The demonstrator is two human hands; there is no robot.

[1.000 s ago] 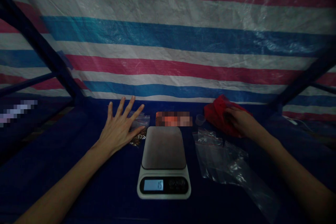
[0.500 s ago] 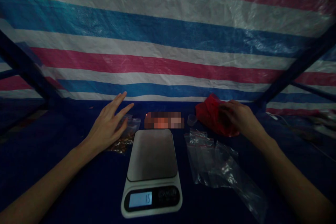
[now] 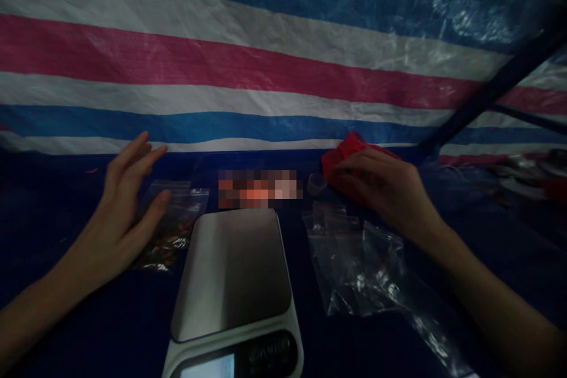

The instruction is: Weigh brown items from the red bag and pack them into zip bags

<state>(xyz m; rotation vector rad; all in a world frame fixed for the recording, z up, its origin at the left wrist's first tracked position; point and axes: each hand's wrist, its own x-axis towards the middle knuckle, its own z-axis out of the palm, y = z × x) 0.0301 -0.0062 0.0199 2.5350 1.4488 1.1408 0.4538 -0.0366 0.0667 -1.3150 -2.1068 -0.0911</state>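
My left hand (image 3: 119, 212), open with fingers apart, hovers beside and partly over clear zip bags (image 3: 166, 242) holding small brown pieces. My right hand (image 3: 385, 183) is in front of a red plastic bag (image 3: 349, 144) and hides much of it. Its fingers are drawn together and dim; what they hold, if anything, I cannot make out. A small clear cup (image 3: 316, 184) stands just left of those fingers. Between my hands sits a white digital kitchen scale (image 3: 234, 271), its metal plate bare and its display (image 3: 208, 366) lit but cut off by the lower edge.
Flat clear zip bags (image 3: 354, 266) lie right of the scale on the dark blue surface (image 3: 101, 331). Behind the scale is a pixelated patch. A striped tarp (image 3: 248, 82) hangs at the back, with a dark frame bar (image 3: 487, 88) at the right.
My right hand has moved from the red bag's opening leftward across its front. My view has tipped down and shifted, so the scale appears lower and my left hand further left.
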